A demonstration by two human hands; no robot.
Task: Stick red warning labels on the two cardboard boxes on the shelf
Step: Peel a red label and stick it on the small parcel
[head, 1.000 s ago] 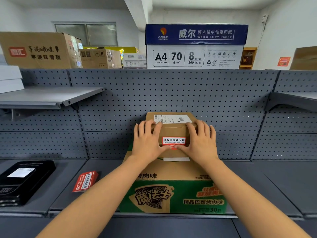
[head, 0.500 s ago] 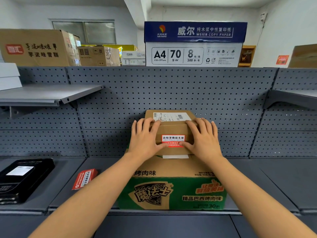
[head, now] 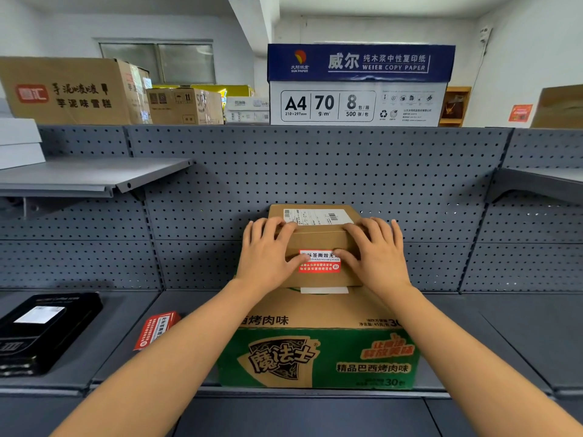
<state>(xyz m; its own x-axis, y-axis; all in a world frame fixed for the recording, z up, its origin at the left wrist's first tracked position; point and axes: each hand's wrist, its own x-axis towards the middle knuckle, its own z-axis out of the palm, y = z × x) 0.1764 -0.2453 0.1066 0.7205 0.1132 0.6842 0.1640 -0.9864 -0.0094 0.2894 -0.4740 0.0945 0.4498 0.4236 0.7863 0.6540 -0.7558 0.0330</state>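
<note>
A small brown cardboard box [head: 318, 238] sits on top of a larger green-and-brown cardboard box [head: 318, 357] on the grey shelf. A red and white warning label [head: 319, 263] is on the small box's front face. My left hand [head: 268, 253] lies flat on the box's left side, thumb on the label's left end. My right hand [head: 377, 253] lies flat on the right side, thumb on the label's right end. Both hands have fingers spread over the top edge. A stack of red labels [head: 156, 329] lies on the shelf to the left.
A black flat box [head: 41, 329] lies at the far left of the shelf [head: 504, 329]. A grey pegboard back wall [head: 315, 171] rises behind. Small shelves jut out at upper left [head: 88, 175] and upper right. A copy-paper carton [head: 359, 85] and brown cartons stand on top.
Both thumbs have slid inward along the label, now covering its two ends. My fingers have shifted slightly on the box top. The boxes have not moved.
</note>
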